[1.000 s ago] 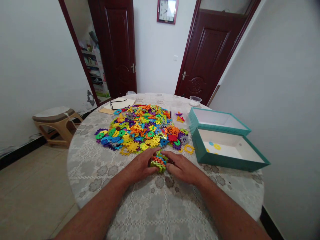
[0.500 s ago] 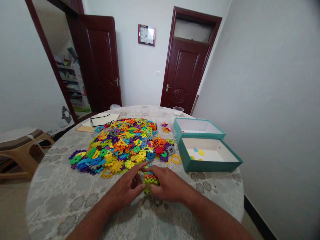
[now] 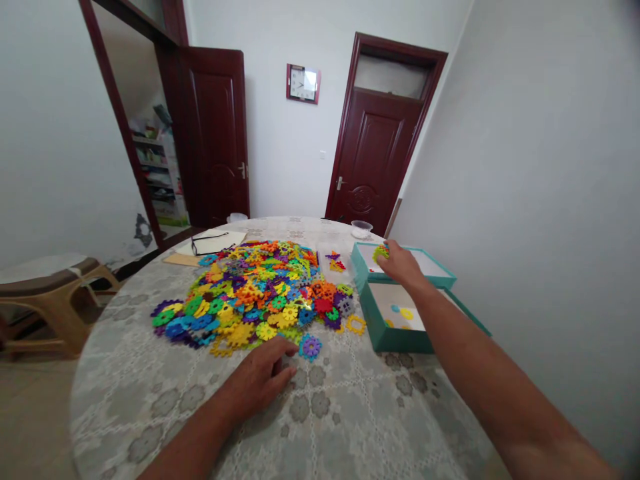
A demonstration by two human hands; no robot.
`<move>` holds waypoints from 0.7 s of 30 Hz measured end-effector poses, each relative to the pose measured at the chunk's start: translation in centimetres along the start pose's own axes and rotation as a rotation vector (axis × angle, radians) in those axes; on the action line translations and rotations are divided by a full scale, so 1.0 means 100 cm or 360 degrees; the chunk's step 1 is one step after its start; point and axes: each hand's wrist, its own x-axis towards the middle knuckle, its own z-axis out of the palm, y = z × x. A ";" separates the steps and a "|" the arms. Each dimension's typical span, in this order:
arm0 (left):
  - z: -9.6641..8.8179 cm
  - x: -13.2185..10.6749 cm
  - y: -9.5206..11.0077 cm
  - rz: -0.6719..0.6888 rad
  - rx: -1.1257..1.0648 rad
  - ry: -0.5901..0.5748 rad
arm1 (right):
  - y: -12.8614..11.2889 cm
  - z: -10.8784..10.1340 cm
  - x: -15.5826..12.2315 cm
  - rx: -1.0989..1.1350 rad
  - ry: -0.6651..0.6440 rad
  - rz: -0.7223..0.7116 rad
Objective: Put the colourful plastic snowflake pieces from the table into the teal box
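Observation:
My right hand (image 3: 400, 262) reaches over the far teal box (image 3: 434, 268), its fingers closed on a small block of linked green, yellow and red gear-edged pieces (image 3: 381, 253). My left hand (image 3: 267, 370) rests low over the table with thumb and fingers apart, holding nothing. Just past its fingertips lies a purple flower-shaped piece on a blue one (image 3: 311, 347). A large heap of colourful plastic interlocking pieces (image 3: 255, 293) spreads beyond the left hand. My right forearm crosses above the near teal box (image 3: 400, 341), which has a few yellow and blue pieces inside.
A clear plastic tray (image 3: 327, 272) with a few pieces sits between heap and boxes. Dark-framed glasses (image 3: 210, 243) lie on paper at the back left. A clear bowl (image 3: 361, 229) stands near the far edge. A stool (image 3: 55, 293) is left of the table.
The right hand has carried the block of linked pieces from in front of me up and right to the far box. My left hand has let go and stayed near its place.

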 end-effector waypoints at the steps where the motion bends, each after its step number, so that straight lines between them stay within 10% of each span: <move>1: 0.000 0.000 0.000 -0.0004 0.0002 -0.0005 | 0.004 0.006 0.009 -0.0031 -0.0032 0.0035; 11: 0.002 -0.001 0.003 0.0089 -0.0022 0.0040 | 0.004 0.020 0.009 -0.0025 -0.0069 -0.0061; 15: 0.004 -0.001 0.000 0.0094 -0.0031 0.0052 | -0.027 0.008 -0.051 0.0324 0.0067 -0.0495; 21: 0.004 0.000 0.002 0.0081 -0.0020 0.0088 | -0.082 0.046 -0.171 0.0503 -0.0468 -0.0955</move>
